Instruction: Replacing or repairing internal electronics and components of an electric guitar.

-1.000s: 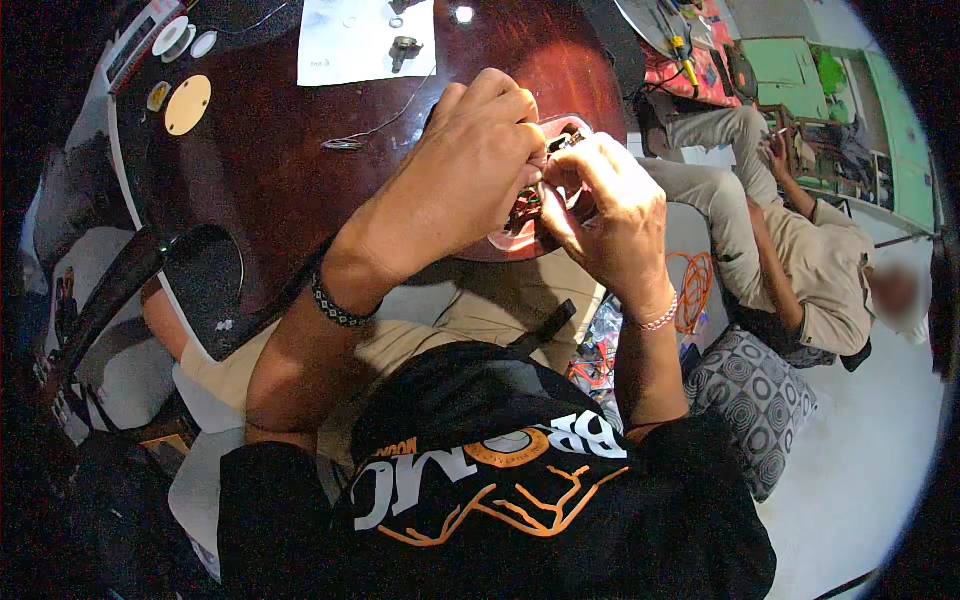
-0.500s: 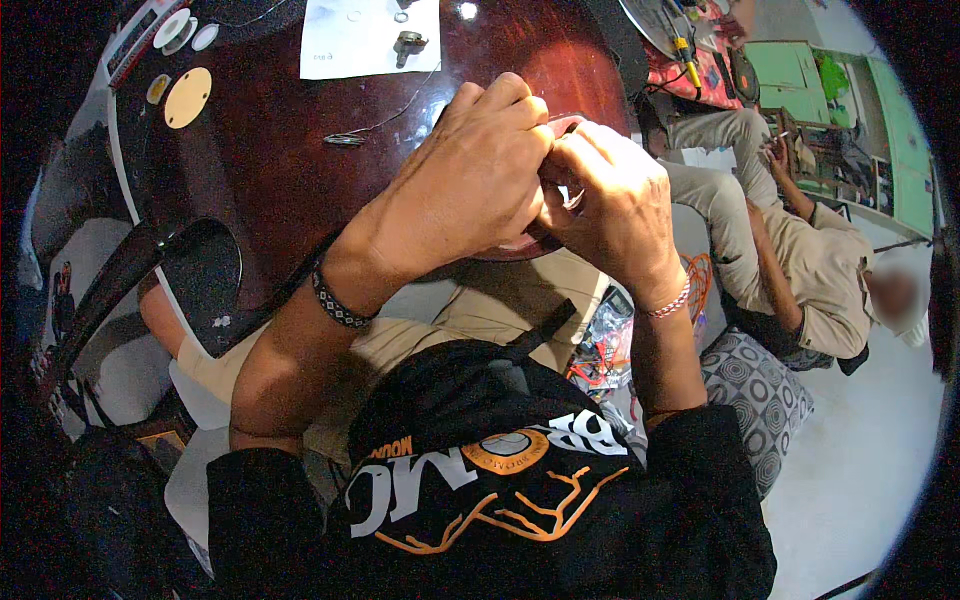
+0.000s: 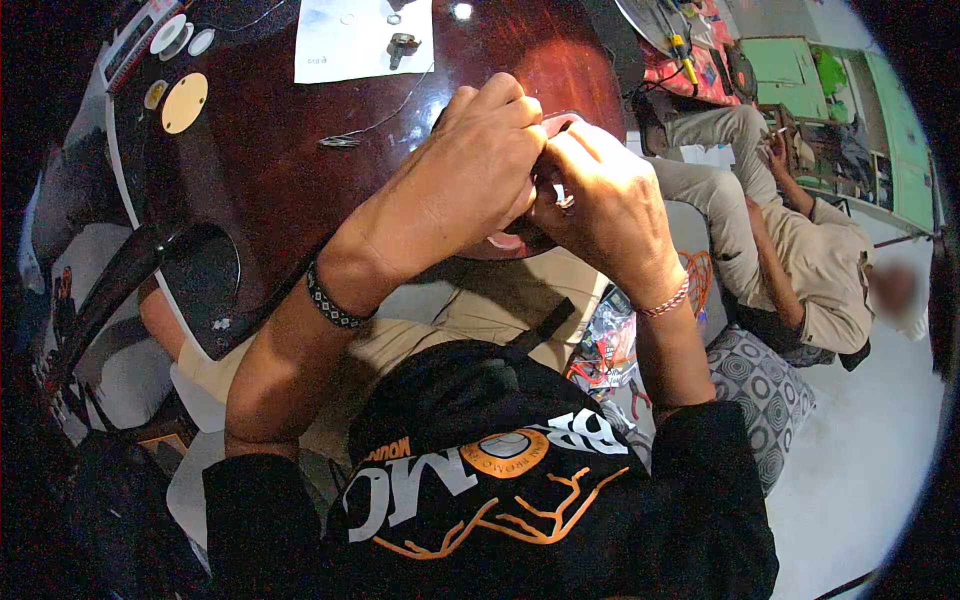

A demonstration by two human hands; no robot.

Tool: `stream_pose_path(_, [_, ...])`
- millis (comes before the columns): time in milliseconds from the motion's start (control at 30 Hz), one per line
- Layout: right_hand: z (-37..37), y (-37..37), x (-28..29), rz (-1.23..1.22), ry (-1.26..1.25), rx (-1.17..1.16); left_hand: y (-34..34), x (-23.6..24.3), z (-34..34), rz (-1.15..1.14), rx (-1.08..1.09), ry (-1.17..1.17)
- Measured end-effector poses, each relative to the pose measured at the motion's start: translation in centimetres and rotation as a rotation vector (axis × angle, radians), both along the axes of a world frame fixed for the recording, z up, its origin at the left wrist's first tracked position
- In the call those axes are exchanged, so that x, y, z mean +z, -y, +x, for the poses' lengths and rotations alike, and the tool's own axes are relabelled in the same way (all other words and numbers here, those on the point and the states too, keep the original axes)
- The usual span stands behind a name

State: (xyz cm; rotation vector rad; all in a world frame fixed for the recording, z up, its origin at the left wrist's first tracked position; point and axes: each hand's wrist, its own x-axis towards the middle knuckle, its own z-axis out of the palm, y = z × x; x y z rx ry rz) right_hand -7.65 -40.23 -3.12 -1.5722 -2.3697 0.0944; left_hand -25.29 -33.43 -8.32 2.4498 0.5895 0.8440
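A glossy dark red guitar body (image 3: 280, 170) lies across my lap, with an open cavity edged in pinkish red (image 3: 505, 243) at its right part. My left hand (image 3: 460, 170) is over that cavity with fingers curled in, touching my right hand. My right hand (image 3: 610, 200) is pinched at the opening, its fingertips around a small part that I cannot make out. Both hands hide most of the cavity. A white paper (image 3: 340, 40) bearing a small metal component (image 3: 402, 52) lies above them, beside a thin coiled wire (image 3: 340, 140).
Solder spools (image 3: 170, 35) and a round cream plate (image 3: 185, 103) lie upper left. A seated person (image 3: 810, 265) is at the right, near a patterned cushion (image 3: 760, 400). A soldering iron (image 3: 682, 55) is upper right; orange cable (image 3: 700, 280) and small tools (image 3: 610, 340) lie beside my lap.
Both hands have closed further over the cavity, hiding the inside that showed a second ago. My right hand has turned slightly and its wrist has shifted a little right.
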Motion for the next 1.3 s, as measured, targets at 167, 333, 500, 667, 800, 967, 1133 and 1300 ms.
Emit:
stream_pose_path(167, [-0.1,0.0,0.1,-0.001,-0.004,0.015,0.0,0.1,-0.3,-0.002,-0.021,-0.025])
stream_pose_path(333, [0.0,0.3,0.6,-0.02,-0.039,0.024,0.0,0.2,-0.4,0.0,-0.025,0.018])
stream_pose_path(500, [0.9,1.6,0.4,-0.08,-0.045,-0.029,-0.1,0.0,-0.1,0.037,0.008,-0.008])
stream_pose_path(667, [0.7,1.6,0.2,-0.007,-0.101,-0.032,-0.1,-0.1,0.1,0.033,0.025,0.039])
stream_pose_path(800, [0.7,1.5,-0.1,0.021,-0.116,-0.045,-0.1,0.0,0.0,0.041,0.016,0.005])
stream_pose_path(967, [0.5,1.6,-0.1,0.04,-0.128,-0.051,-0.1,0.1,-0.1,0.064,0.011,0.034])
stream_pose_path(1133, [0.8,1.7,-0.8,0.024,-0.115,-0.051,0.0,0.0,0.0,0.065,0.015,0.002])
stream_pose_path(1300, [0.5,1.8,-1.0,0.034,-0.088,-0.075,-0.1,0.1,-0.2,0.043,0.003,0.024])
